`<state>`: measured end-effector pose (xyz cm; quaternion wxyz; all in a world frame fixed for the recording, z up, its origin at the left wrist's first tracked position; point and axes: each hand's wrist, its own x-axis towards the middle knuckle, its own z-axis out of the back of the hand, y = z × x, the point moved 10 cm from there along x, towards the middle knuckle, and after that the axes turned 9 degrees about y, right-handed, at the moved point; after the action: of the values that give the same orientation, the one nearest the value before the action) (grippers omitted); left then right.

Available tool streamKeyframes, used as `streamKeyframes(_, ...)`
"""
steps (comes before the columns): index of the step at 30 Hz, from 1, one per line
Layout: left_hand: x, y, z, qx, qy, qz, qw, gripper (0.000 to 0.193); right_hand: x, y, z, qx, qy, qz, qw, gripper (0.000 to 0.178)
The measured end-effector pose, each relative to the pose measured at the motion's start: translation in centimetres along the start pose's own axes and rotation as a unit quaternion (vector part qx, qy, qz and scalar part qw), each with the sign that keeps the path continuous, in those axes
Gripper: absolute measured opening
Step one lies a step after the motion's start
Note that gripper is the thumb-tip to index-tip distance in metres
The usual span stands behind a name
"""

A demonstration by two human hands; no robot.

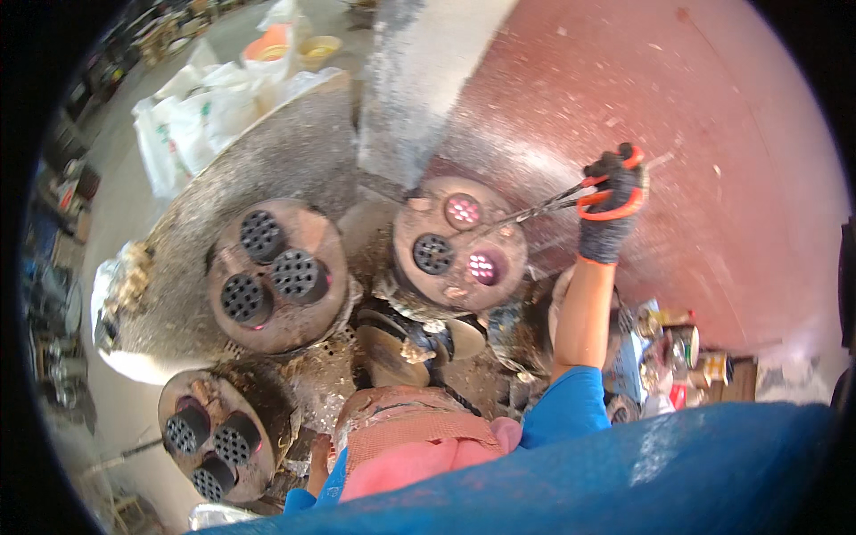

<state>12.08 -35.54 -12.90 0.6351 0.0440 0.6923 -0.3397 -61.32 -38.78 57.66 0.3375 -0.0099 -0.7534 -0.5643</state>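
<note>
My right hand (611, 201), in a dark grey glove with orange trim, is closed round the orange-looped handles of long metal fire tongs (539, 209). The tongs slant down to the left over a round stove (417, 212). Their tips come close to a black honeycomb coal briquette (433, 254) in one of its holes; whether they touch it I cannot tell. Two other holes glow pink, with a lit briquette (463, 210) at the back and another (483, 267) at the right. Of my left arm (318, 456) only a small part shows by my apron; its fingers are hidden.
A second stove (312, 227) on the left and a third (183, 388) nearer me each hold three black briquettes. White sacks (201, 111) lie behind a curved grey ledge (303, 134). A red surface (642, 89) spreads at the right, with jars and packages (682, 348) below it.
</note>
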Motion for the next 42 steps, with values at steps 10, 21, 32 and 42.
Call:
streamKeyframes(10, 5.9, -5.3, -4.3, 0.116, 0.055, 0.034, 0.991, 0.024, -3.3, 17.4, 23.6, -0.174, -0.058, 0.147, 0.972, 0.043)
streamKeyframes(21, 4.7, -14.1, -14.1, 0.239, 0.088, 0.001, 0.967, 0.018, -6.7, 18.2, 36.1, -0.165, -0.087, 0.139, 0.973, 0.047)
streamKeyframes(32, 4.9, -9.9, -11.0, 0.239, 0.083, 0.006, 0.967, 0.027, -5.9, 15.3, 38.3, -0.088, -0.131, 0.096, 0.983, 0.042)
streamKeyframes(42, 1.4, -13.0, -11.2, 0.244, 0.046, -0.038, 0.968, 0.022, -4.1, 12.7, 29.4, -0.169, -0.107, 0.072, 0.977, 0.022)
